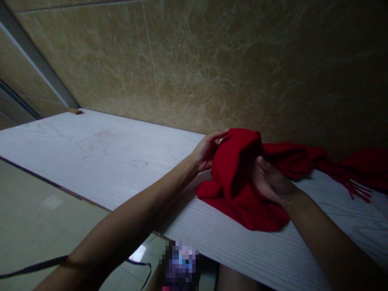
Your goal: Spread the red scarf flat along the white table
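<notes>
Red fringed scarf (226, 161) trails right from bunched end; left hand (207, 151) grips left side; right hand (273, 182) nearer trailing length, closure unclear.

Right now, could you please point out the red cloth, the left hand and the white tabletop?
Red cloth (228, 167), head view: its raised fold.
Left hand (207, 151), head view: middle of the hand.
White tabletop (100, 151), head view: left part.

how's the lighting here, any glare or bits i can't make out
Head view: dim overall, the wall darkening toward the right; head view: glare on the floor, low left of centre; head view: deep shadow inside the red cloth, where the right hand's fingers are hard to make out; head view: pixelated patch at bottom.
</notes>
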The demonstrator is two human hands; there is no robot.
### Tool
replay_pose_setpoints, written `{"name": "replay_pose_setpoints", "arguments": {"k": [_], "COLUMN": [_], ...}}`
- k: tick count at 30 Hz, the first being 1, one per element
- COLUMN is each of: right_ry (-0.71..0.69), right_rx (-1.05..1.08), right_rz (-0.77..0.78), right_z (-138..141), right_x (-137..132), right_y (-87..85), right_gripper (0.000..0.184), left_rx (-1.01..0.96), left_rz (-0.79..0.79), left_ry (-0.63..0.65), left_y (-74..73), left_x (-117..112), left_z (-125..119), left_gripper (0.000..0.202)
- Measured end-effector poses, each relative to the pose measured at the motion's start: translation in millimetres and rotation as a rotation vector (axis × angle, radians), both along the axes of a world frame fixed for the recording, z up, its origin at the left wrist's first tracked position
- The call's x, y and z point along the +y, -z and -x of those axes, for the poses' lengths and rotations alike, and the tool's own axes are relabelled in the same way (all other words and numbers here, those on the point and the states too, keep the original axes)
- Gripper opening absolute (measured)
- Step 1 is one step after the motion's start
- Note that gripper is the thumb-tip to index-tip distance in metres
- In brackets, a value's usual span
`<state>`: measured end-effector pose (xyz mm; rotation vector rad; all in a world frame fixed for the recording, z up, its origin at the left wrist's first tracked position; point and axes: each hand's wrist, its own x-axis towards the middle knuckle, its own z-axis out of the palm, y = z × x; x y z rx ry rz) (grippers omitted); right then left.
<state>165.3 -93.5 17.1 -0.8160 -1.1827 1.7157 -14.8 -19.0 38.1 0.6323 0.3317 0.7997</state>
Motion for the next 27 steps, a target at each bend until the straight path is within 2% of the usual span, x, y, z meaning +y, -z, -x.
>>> {"name": "replay_pose_setpoints", "arguments": {"k": [3, 5, 9, 11, 16, 19, 23, 27], "right_ry": [0.053, 0.107, 0.214, 0.255, 0.215, 0.204, 0.306, 0.407], "right_rx": [0.099, 0.141, 0.132, 0.121, 0.102, 0.071, 0.020, 0.003], "right_rz": [-0.065, -0.086, -0.081, -0.067, 0.006, 0.090, 0.149, 0.101], "right_z": [0.8, 0.4, -0.6, -0.8, -0.2, 0.1, -0.9, -4.0], "right_x": [6.9, 10.1, 13.3, 13.1, 6.5, 3.8, 7.1, 10.7], "right_y": [-1.7, -3.4, -5.8, -6.1, -4.8, -0.6, 3.9, -0.9], "right_gripper": [0.067, 0.070, 0.069, 0.064, 0.069, 0.072, 0.060, 0.045], "left_rx": [0.051, 0.109, 0.231, 0.243, 0.184, 0.177, 0.207, 0.248], "left_rz": [-0.118, -0.190, -0.218, -0.231, -0.289, -0.292, -0.309, -0.292], "left_ry": [0.009, 0.012, -0.016, -0.007, 0.139, 0.178, 0.158, 0.089], "left_y": [2.7, 4.5, 6.1, 6.4, 5.0, 3.0, 2.5, 4.4], "left_x": [-4.6, -6.0, -5.4, -4.9, -10.2, -16.5, -18.1, -11.0], "left_z": [-3.7, -5.7, -5.9, -5.4, -5.3, -5.1, -4.3, -4.8], "left_gripper": [0.024, 0.031, 0.056, 0.058, 0.048, 0.057, 0.081, 0.081]}}
